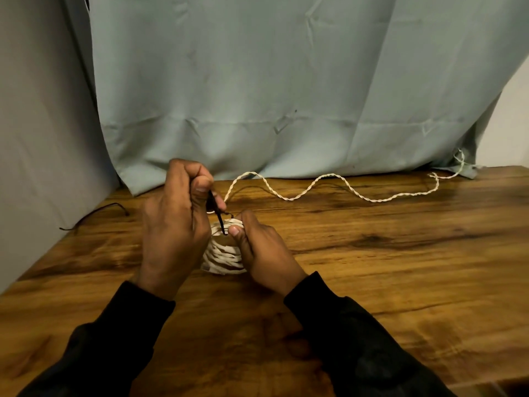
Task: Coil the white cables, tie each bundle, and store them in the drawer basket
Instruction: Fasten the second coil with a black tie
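- Head view, closest to me: two black sleeves (120, 336) come up from the bottom edge over the wooden table (400, 282).
- I take the coiled white bundle (224, 255) as my landmark; it sits on the table between both hands, standing on edge, its loops stacked.
- My left hand (174, 224) is just left of the bundle, fingers curled, thumb and fingertips pinching the upper end of a thin black tie (219, 217) above the coil.
- The tie runs down from that pinch to the top of the bundle.
- My right hand (262, 250) is against the bundle's right side, fingers curled round the loops, thumb pressing at the tie's lower end.
- A loose white twisted cable (320, 186) snakes from behind the bundle away to the far right, along the table's back edge.
- A second black tie (94, 216) lies well left of the bundle, near the table's left edge.
- Behind the bundle hangs a pale green curtain (286, 81).
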